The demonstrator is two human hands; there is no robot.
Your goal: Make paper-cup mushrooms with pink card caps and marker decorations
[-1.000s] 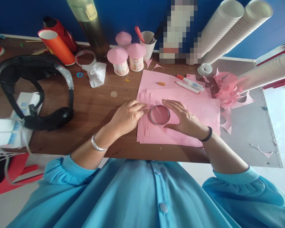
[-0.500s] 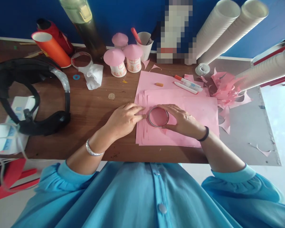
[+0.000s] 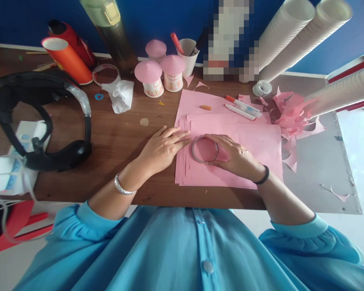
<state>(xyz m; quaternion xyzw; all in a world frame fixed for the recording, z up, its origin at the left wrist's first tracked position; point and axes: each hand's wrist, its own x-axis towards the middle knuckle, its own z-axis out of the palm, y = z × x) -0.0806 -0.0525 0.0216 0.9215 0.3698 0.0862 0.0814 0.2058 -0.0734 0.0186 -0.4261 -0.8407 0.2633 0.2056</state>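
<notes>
The right-hand grip [image 3: 239,157] curves its thumb and fingers about the right side of a thin ring [image 3: 193,151] on a stack of pink sheets [image 3: 256,161], while the left-hand grip [image 3: 162,149] lies flat, fingertips over the sheets' left edge, just beside the ring. Farther up the paper lie two markers [image 3: 240,112] (one with an orange-red end) and a small orange-brown piece [image 3: 205,107]. Beyond, on the brown surface [image 3: 121,139], three cups topped with pink cones [image 3: 173,64] stand beside a white cup [image 3: 189,64], and pink scraps [image 3: 291,109] are heaped to the sheets' right.
</notes>
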